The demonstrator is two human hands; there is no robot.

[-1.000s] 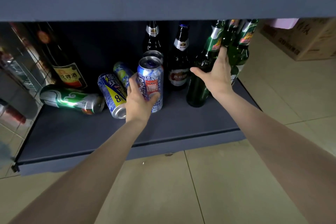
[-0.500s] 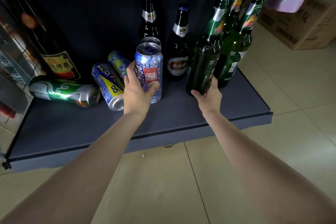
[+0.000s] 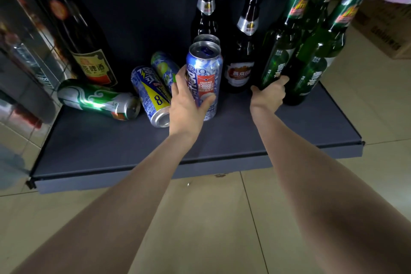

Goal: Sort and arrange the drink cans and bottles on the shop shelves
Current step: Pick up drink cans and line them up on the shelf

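My left hand [image 3: 188,104] grips an upright blue and white can [image 3: 205,73] on the dark shelf [image 3: 155,147]. A second upright can [image 3: 206,39] stands right behind it. My right hand [image 3: 268,97] holds the base of a green bottle [image 3: 278,51] that leans slightly. Another green bottle [image 3: 315,66] stands to its right. Two dark brown bottles [image 3: 242,51] stand behind the cans. Three cans lie on their sides to the left: a green one [image 3: 97,99], a blue and yellow one [image 3: 151,95] and a blue and green one [image 3: 163,69].
A large dark bottle with a red and gold label [image 3: 89,51] stands at the back left beside a glass panel [image 3: 20,55]. A cardboard box [image 3: 384,29] sits on the tiled floor [image 3: 211,218] at the right. The shelf's front edge juts over the floor.
My right hand has dropped from the green bottle's shoulder to its base. My left hand keeps its hold on the blue and white can. The camera has tilted down and moved closer.
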